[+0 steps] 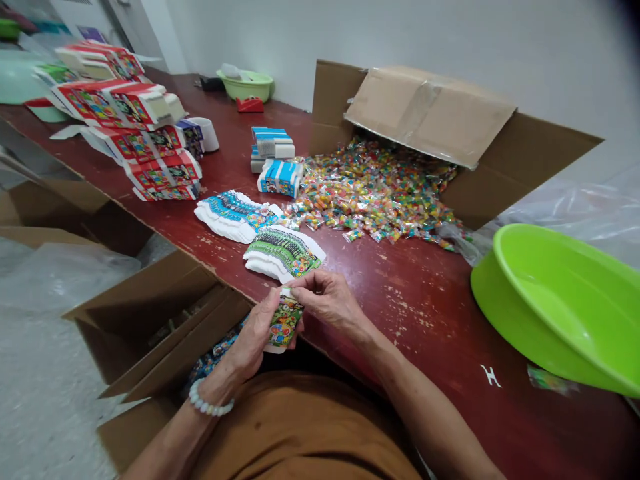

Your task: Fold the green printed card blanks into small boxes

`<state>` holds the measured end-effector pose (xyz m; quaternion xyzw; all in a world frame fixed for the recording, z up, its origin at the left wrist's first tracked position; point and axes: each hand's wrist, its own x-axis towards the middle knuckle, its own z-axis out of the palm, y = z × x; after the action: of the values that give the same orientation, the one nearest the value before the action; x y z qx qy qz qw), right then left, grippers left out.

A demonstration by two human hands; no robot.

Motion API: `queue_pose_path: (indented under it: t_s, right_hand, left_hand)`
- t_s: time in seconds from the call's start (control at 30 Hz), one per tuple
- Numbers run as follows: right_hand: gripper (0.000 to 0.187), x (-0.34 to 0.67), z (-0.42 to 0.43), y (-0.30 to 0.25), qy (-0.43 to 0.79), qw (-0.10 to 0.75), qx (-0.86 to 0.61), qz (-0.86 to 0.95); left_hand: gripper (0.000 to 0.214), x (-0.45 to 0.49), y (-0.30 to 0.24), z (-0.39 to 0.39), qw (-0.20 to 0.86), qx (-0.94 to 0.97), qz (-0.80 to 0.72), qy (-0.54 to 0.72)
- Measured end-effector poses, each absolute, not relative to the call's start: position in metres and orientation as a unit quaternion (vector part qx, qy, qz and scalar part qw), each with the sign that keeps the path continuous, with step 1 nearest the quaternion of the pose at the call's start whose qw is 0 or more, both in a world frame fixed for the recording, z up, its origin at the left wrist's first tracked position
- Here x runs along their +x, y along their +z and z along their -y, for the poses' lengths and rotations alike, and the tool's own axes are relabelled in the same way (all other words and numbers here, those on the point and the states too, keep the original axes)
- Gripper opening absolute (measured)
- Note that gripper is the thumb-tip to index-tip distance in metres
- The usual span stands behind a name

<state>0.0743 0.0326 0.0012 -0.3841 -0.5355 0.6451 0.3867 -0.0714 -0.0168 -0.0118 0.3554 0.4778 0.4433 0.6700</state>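
My left hand (260,325), with a beaded bracelet (210,401) at the wrist, is wrapped round a small green printed candy box (284,322) held over the table's front edge. At the box's top end, the thumb and fingers of my right hand (330,298) pinch the white flap. Just beyond my hands lies a fanned row of flat green boxes (285,250). Beside it, to the left, is a similar row of flat blue boxes (235,215). A large heap of wrapped candies (370,193) spreads behind them.
An open carton (435,113) lies tipped behind the candies. A green basin (520,313) stands at right. Banded blue bundles (280,177) and stacked red bundles (160,167) occupy the red table (400,293). Open cartons (150,320) sit below its left edge.
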Motion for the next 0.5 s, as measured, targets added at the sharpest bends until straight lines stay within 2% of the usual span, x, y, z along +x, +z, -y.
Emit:
queue_pose_path:
  t_s: [0.27, 0.37, 0.43, 0.5]
  right_hand:
    - [0.024, 0.083, -0.019, 0.008, 0.621, 0.355, -0.309, 0.627]
    - [0.012, 0.090, -0.021, 0.002, 0.486, 0.346, -0.324, 0.734]
    - [0.013, 0.100, -0.041, -0.002, 0.384, 0.316, -0.357, 0.791]
    - [0.016, 0.115, -0.074, -0.006, 0.265, 0.268, -0.452, 0.809]
  left_hand:
    - [0.070, -0.068, -0.009, 0.019, 0.710, 0.277, -0.460, 0.456]
    - [0.067, -0.065, -0.010, 0.019, 0.719, 0.247, -0.450, 0.469]
    - [0.060, -0.062, -0.010, 0.022, 0.725, 0.241, -0.437, 0.475]
    - [0.056, -0.058, -0.012, 0.030, 0.747, 0.218, -0.424, 0.465]
